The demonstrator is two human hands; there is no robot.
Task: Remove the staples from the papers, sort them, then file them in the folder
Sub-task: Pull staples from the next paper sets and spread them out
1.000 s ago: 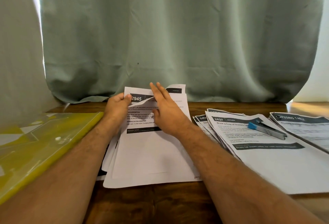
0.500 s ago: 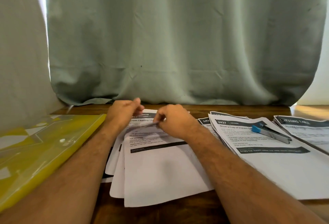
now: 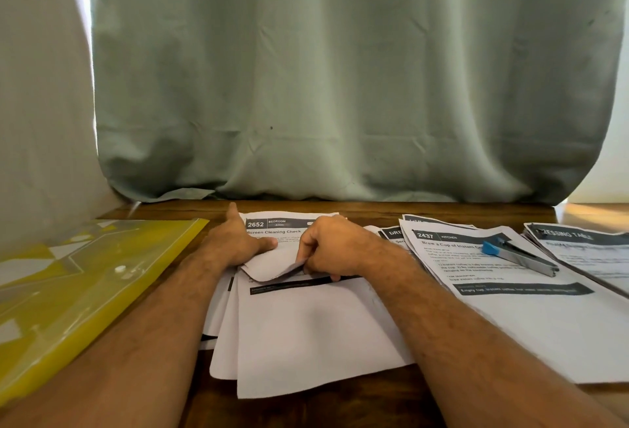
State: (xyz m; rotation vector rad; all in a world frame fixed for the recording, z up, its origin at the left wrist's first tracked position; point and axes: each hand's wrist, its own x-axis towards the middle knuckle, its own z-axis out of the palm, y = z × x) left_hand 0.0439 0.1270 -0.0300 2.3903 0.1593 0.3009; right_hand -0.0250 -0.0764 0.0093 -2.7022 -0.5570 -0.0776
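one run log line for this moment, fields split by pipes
left hand: flat on sheet 2652 | right hand: pinches folded top sheet | staple remover: idle on kitchen pile | folder: left, unused

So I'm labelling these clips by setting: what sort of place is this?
Probably a home desk used for paperwork, not clearly an office: a wooden table pushed against a green curtain, covered in printed sheets, with a yellow folder and a blue-tipped staple remover at hand.
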